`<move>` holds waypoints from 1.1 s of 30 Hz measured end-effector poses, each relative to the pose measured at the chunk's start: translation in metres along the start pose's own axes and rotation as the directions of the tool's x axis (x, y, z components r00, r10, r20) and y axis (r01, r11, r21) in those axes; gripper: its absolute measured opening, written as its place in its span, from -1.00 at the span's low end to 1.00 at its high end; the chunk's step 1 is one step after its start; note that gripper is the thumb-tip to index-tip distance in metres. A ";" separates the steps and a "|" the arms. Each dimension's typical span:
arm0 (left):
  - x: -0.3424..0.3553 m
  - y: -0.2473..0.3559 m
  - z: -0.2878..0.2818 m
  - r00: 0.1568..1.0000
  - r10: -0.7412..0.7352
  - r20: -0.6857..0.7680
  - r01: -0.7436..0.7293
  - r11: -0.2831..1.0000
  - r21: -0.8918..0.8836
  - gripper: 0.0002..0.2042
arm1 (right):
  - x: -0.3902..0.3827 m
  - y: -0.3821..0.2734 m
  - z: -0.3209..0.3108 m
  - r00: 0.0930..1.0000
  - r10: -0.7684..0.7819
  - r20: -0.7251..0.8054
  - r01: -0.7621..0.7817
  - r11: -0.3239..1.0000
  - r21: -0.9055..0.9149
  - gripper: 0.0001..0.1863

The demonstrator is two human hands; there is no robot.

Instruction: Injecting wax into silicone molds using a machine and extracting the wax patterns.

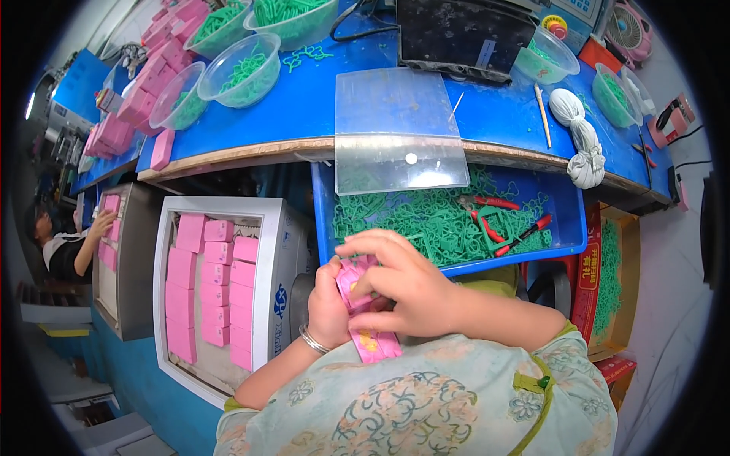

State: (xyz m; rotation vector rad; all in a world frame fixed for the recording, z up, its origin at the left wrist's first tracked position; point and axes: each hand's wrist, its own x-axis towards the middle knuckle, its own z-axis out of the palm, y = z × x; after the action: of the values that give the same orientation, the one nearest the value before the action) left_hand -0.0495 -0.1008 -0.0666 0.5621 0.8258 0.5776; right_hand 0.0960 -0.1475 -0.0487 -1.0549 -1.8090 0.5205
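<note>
Pink and yellow mark the printed package (376, 346), which is held just before the patterned blouse (414, 410), its long axis slanting from upper left to lower right. Its left edge is gripped by the left hand (328, 310). From the right, its face is partly covered by the right hand (411, 295), fingers curled and slightly parted; whether anything is pinched there cannot be told.

The pink package (378, 347) bears yellow markings and sits just below the frame's centre. Its visible sections extend from upper left to lower right; the concealed middle prevents confirming one continuous piece.
</note>
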 end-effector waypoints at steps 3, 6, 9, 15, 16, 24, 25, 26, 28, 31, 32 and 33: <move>0.000 0.005 0.003 0.993 0.058 -0.103 -0.046 0.992 0.113 -0.53 | -0.004 -0.007 0.002 1.000 -0.005 -0.005 0.005 1.000 0.004 -0.50; 0.002 0.005 -0.008 0.993 -0.030 0.118 0.042 0.995 -0.095 -0.49 | -0.006 -0.009 -0.003 0.984 0.139 -0.110 -0.153 0.979 -0.132 -0.39; 0.000 0.006 -0.001 0.996 -0.041 0.077 0.048 0.995 -0.084 -0.46 | -0.013 -0.006 -0.006 0.998 0.032 -0.047 -0.042 0.972 -0.230 -0.47; -0.001 0.005 -0.009 0.959 -0.105 0.262 0.128 0.989 -0.073 -0.41 | -0.024 -0.002 0.004 0.989 0.057 -0.139 -0.080 0.983 -0.167 -0.79; -0.001 0.008 -0.005 0.958 -0.144 0.249 0.188 0.969 -0.160 -0.40 | -0.027 0.000 0.008 0.988 0.056 -0.140 -0.080 0.982 -0.170 -0.79; 0.006 0.009 -0.004 0.937 -0.167 0.306 0.263 0.915 -0.307 -0.36 | -0.043 0.012 0.021 0.665 0.733 0.142 -0.582 0.390 0.714 -0.85; 0.009 0.007 -0.008 0.925 -0.123 0.360 0.233 0.931 -0.281 -0.37 | -0.044 0.012 0.024 0.748 0.662 -0.053 -0.479 0.593 0.647 -0.83; 0.009 0.006 -0.011 0.910 -0.075 0.409 0.195 0.945 -0.261 -0.37 | -0.037 0.005 0.019 0.749 0.661 -0.048 -0.480 0.592 0.648 -0.83; 0.007 0.003 -0.008 0.954 -0.039 0.296 0.097 0.977 -0.187 -0.40 | -0.019 -0.010 0.001 0.909 0.339 -0.243 -0.303 0.937 0.174 -0.82; 0.006 -0.002 0.002 0.994 0.069 0.083 -0.069 0.998 0.001 -0.44 | -0.008 -0.007 -0.005 0.966 0.212 -0.150 -0.210 0.977 0.026 -0.80; 0.006 -0.003 0.005 0.989 0.128 0.075 -0.133 0.988 0.077 -0.45 | -0.004 -0.009 -0.005 0.963 0.225 -0.149 -0.228 0.974 -0.005 -0.87; 0.006 -0.003 0.006 0.980 0.187 0.071 -0.196 0.969 0.153 -0.47 | -0.003 -0.007 -0.006 0.962 0.226 -0.151 -0.229 0.973 -0.006 -0.87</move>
State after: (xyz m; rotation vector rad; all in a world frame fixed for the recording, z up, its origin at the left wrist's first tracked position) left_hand -0.0402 -0.1006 -0.0685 0.8074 0.7730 0.6729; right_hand 0.0988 -0.1542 -0.0426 -1.2926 -1.5752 0.5432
